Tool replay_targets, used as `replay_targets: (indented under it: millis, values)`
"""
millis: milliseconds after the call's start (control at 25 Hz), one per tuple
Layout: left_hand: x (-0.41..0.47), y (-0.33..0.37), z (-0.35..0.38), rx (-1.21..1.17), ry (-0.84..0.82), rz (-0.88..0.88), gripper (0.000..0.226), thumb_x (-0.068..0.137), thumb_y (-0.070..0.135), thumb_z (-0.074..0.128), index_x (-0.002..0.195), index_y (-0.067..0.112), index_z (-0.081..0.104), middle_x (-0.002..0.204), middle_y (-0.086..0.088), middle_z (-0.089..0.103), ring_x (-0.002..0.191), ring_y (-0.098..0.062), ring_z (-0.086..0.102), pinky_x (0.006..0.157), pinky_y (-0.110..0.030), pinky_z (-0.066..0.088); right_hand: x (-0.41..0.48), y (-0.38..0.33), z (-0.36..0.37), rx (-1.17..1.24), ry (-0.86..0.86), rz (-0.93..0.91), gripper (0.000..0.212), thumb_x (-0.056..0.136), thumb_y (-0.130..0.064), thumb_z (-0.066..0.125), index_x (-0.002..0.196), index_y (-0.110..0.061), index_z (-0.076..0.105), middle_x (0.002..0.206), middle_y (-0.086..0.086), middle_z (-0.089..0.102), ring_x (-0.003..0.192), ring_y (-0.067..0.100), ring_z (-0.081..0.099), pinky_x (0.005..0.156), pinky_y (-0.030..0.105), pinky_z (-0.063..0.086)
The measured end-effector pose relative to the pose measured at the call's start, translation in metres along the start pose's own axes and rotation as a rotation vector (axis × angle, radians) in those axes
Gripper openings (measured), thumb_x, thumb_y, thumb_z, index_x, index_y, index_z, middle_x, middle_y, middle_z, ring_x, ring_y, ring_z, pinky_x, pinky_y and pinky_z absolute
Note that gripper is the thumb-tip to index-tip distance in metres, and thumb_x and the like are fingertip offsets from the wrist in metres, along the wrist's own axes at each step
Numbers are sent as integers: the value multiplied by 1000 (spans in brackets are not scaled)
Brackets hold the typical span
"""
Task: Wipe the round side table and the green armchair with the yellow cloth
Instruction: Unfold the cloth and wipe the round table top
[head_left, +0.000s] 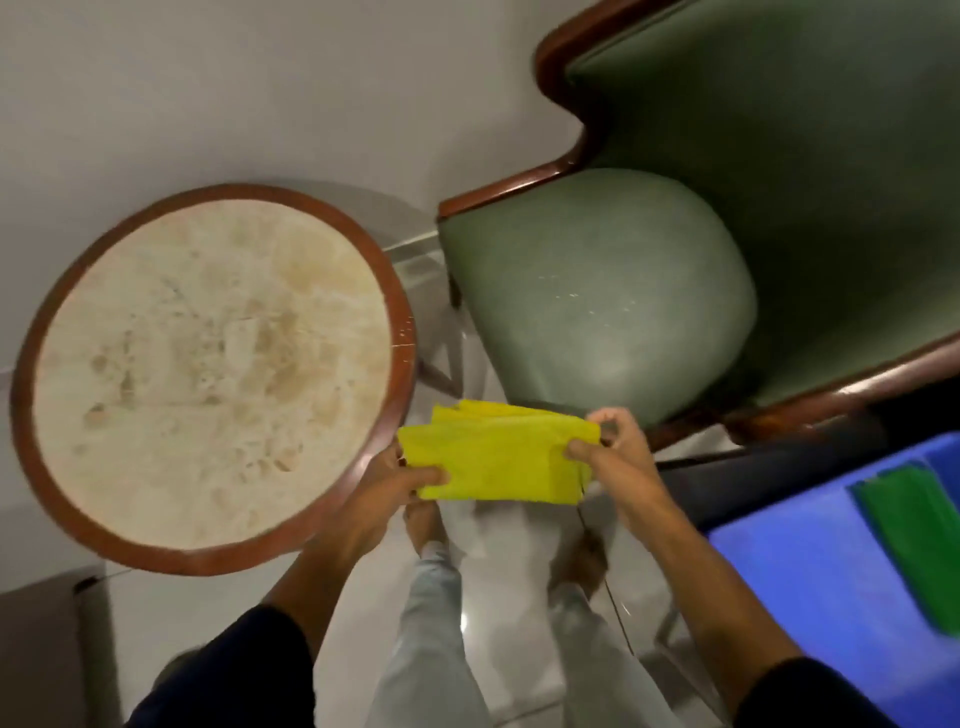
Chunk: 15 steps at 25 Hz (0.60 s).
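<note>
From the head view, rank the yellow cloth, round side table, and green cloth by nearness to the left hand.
1. yellow cloth: gripped in the left hand.
2. round side table: its rim just left of it.
3. green cloth: far right, on the blue surface.

side table (213, 374) left, armchair (597, 291) right

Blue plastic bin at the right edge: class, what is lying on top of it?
A folded green cloth lies on the blue plastic bin. The frame's edge cuts off part of the cloth, and whatever the bin holds is covered.
</note>
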<state>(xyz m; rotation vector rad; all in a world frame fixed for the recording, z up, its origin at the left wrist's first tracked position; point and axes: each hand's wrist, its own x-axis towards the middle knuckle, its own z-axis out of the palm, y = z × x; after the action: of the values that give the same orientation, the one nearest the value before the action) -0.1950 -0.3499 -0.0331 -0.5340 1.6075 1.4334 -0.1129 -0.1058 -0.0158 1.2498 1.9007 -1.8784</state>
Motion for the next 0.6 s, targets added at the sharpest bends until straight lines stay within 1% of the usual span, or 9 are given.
replay_targets:
  millis: [80, 160, 200, 240, 280, 320, 440, 520, 600]
  values:
    - [15, -4, -44, -25, 67, -7, 55, 78, -8, 72, 128, 12, 60, 103, -2, 77, 88, -20, 75, 63, -28, 60, 34, -20, 72, -95, 48, -107, 39, 76, 5, 67, 104, -18, 52, 96, 17, 66, 86, 31, 65, 77, 38, 53]
    - [32, 0, -77, 3, 181, 125, 51, 81, -6, 71, 127, 10, 59, 113, -12, 74, 97, -20, 75, 67, -28, 60, 61, -29, 129, -255, 132, -252, 50, 76, -6, 72, 121, -14, 52, 110, 14, 66, 104, 33, 64, 89, 35, 50]
    - [46, 5, -96, 147, 320, 243, 52, 82, 4, 72, 131, 7, 56, 124, -19, 67, 108, -21, 71, 79, -31, 59, 69, -28, 160, -391, 190, -312, 59, 78, -14, 74, 131, -11, 48, 125, 15, 61, 117, 33, 58, 97, 37, 47]
    - [61, 12, -118, 431, 498, 337, 57, 83, 20, 71, 134, 6, 53, 133, -22, 61, 120, -27, 63, 94, -39, 54, 74, -21, 191, -531, 237, -341, 69, 81, -25, 73, 140, -7, 43, 140, 20, 51, 130, 35, 48, 104, 42, 42]
    - [77, 18, -144, 739, 676, 437, 62, 83, 35, 64, 136, 6, 52, 138, -22, 56, 128, -34, 55, 104, -47, 46, 75, -11, 226, -619, 256, -334, 76, 85, -35, 69, 146, -2, 36, 150, 25, 40, 139, 38, 38, 110, 48, 37]
    - [93, 25, -168, 975, 777, 511, 64, 84, 42, 53, 137, 6, 51, 142, -22, 53, 134, -38, 48, 108, -52, 39, 73, -3, 258, -642, 246, -278, 83, 89, -43, 63, 149, 2, 28, 155, 28, 30, 144, 40, 29, 115, 51, 31]
    - [139, 38, -231, 1336, 791, 500, 63, 95, 48, 36, 146, 11, 38, 157, -21, 34, 145, -37, 31, 115, -60, 26, 99, -7, 311, -701, 332, -181, 89, 93, -55, 45, 151, 6, 15, 159, 29, 18, 149, 39, 17, 120, 51, 22]
    - [162, 30, -255, 1368, 804, 478, 67, 96, 54, 32, 152, 15, 28, 162, -20, 24, 149, -36, 24, 117, -61, 20, 148, -30, 317, -849, 361, -270, 87, 94, -60, 36, 151, 3, 18, 159, 27, 22, 149, 38, 19, 120, 52, 21]
    - [173, 21, -261, 1384, 868, 555, 66, 98, 55, 32, 153, 18, 27, 162, -18, 26, 149, -34, 26, 117, -58, 21, 202, -72, 329, -976, 337, -398, 86, 94, -62, 30, 152, 0, 18, 159, 26, 21, 149, 38, 18, 121, 54, 17]
